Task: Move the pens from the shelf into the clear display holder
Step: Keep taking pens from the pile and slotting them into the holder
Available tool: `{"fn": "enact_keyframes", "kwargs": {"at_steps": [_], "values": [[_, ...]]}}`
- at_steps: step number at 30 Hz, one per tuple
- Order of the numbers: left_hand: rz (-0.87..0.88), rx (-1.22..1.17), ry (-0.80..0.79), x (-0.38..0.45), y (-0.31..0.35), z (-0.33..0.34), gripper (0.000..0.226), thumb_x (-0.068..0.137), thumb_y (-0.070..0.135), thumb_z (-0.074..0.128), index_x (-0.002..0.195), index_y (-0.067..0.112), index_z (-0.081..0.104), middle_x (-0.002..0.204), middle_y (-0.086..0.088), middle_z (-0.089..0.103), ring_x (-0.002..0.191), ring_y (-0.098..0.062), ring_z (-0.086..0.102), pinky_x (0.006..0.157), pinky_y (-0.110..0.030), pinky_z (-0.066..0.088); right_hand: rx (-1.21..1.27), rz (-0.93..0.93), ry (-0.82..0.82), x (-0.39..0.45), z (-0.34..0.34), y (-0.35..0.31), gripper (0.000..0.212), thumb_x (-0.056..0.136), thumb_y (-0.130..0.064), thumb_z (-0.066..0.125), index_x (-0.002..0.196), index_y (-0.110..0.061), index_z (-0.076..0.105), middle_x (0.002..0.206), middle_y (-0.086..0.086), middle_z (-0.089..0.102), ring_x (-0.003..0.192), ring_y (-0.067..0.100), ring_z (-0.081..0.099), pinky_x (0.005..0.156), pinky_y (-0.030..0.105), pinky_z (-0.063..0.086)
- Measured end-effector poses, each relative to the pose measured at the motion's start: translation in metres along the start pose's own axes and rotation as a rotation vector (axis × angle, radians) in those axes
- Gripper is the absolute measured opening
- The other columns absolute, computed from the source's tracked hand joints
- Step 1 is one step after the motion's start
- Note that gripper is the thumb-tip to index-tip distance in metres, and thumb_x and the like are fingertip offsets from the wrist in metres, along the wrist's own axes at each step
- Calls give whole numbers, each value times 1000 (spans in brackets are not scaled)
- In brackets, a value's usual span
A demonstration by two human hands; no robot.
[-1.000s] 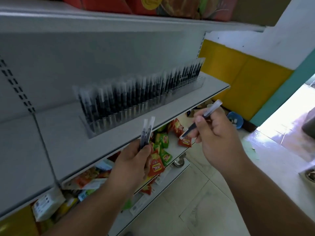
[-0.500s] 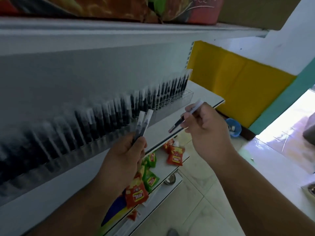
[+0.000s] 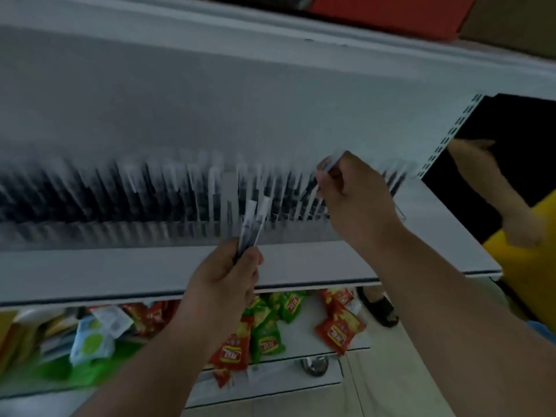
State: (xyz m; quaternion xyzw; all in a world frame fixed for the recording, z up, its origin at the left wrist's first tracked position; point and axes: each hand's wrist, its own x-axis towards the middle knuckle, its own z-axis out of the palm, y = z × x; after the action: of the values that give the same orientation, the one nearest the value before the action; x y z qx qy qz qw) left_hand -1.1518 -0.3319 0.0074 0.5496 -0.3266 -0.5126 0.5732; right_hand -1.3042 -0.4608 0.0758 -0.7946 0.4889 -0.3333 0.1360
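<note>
A long clear display holder (image 3: 186,233) runs along the white shelf (image 3: 120,272), packed with a blurred row of upright black pens with clear caps (image 3: 156,194). My left hand (image 3: 225,275) grips two such pens (image 3: 254,224) upright in front of the holder. My right hand (image 3: 355,200) pinches a single pen (image 3: 326,167) over the right part of the row, its tip pointing down toward the holder. Motion blur hides the slots.
Red and green snack packets (image 3: 264,338) lie on the lower shelf. A person in a yellow top (image 3: 529,266) stands at the right beside the shelf end, one sandalled foot (image 3: 382,311) on the floor. Another shelf with red boxes (image 3: 391,13) hangs overhead.
My view swung to face the shelf squarely. My right hand carried its pen left and up, over the right part of the holder. My left hand stayed in front, still gripping two pens.
</note>
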Motion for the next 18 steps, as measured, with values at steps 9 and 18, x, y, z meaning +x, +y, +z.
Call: {"fn": "enact_keyframes", "kwargs": {"at_steps": [9, 18], "values": [[22, -7, 86, -3, 3, 14, 21, 103, 12, 44, 85, 2, 51, 61, -6, 28, 44, -10, 25, 40, -19, 26, -185, -81, -262, 9, 16, 10, 25, 102, -28, 50, 82, -14, 47, 66, -2, 47, 60, 13, 45, 50, 28, 29], [21, 32, -13, 13, 11, 1, 20, 102, 13, 45, 88, 2, 52, 68, -13, 29, 45, -14, 22, 40, -22, 23, -102, 107, -156, -5, 12, 4, 36, 89, -51, 63, 76, -19, 53, 65, -4, 54, 58, 8, 50, 50, 25, 35]]}}
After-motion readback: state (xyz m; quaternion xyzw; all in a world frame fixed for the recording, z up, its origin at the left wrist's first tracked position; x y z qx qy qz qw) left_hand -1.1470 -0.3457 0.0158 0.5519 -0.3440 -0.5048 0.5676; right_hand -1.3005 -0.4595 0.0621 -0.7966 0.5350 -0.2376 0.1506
